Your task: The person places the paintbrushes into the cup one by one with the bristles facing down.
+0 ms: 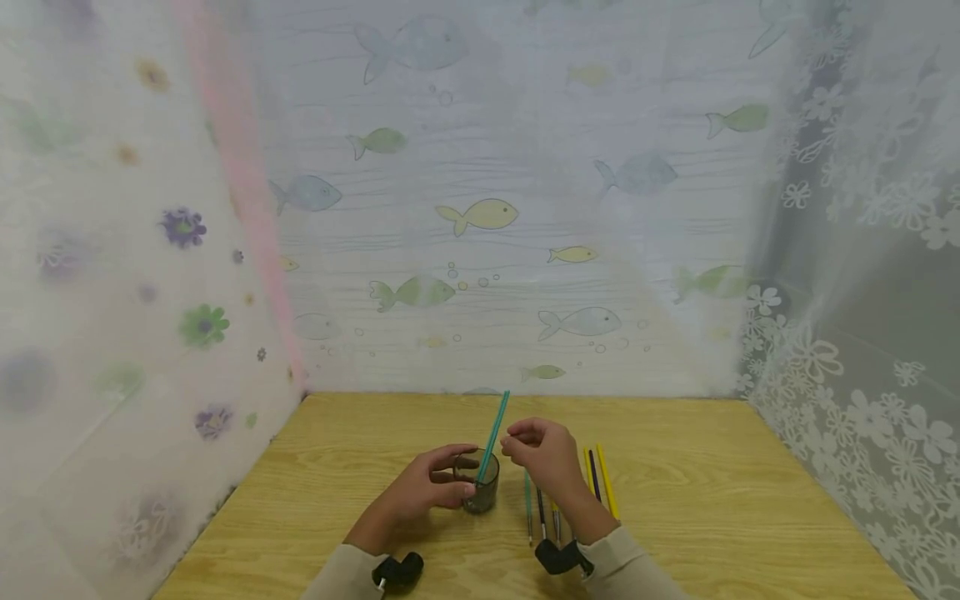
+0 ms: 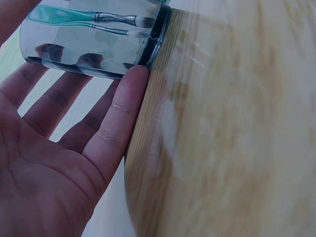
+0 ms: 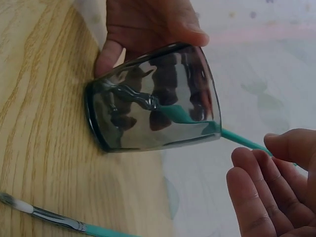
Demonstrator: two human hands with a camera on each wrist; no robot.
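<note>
Head view: the left hand (image 1: 422, 487) grips a tinted glass (image 1: 483, 498), thumb on the near side and fingers round the far side. The glass is held roughly upright at the worktop (image 1: 720, 475); whether its base touches the surface cannot be confirmed. Two teal paintbrushes (image 1: 494, 433) lean inside the glass, handles projecting above the rim; the left wrist view shows their bristle ends toward the base. The right hand (image 1: 549, 457) is positioned just to the right of the projecting handles, fingers loosely bent, with no item between them. To the right of the glass, a row of loose brushes (image 1: 528, 510) with teal, dark and yellow handles lies on the worktop, partly covered by the right forearm. Behind the worktop hangs a fish-print sheet (image 1: 487, 215).
</note>
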